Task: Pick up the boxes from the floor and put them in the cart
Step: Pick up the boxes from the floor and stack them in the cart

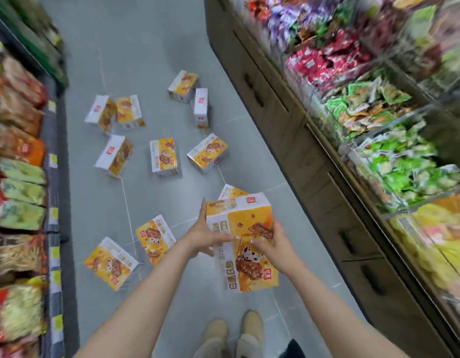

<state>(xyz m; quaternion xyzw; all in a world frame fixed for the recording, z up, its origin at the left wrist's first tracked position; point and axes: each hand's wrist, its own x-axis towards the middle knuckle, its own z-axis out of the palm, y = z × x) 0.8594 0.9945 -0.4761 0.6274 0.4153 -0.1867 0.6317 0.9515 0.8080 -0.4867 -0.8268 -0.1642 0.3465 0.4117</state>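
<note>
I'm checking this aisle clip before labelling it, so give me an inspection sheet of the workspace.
Surface: grey tiled floor, bare between boxes.
Job's things: held boxes, apparently two together; ten scattered boxes on the floor; cart not in view.
Clutter: nothing seen.
Grippers: left hand and right hand both grip the held boxes.
Cables: nothing seen.
Surroundings: snack shelves left, bins of packets over wooden drawers right; view blurred.

Bright, even light falls from overhead with soft, faint shadows. Motion blur smears the shelves (19,177) at left and right edges; wide-angle distortion bends the frame's borders.
</note>
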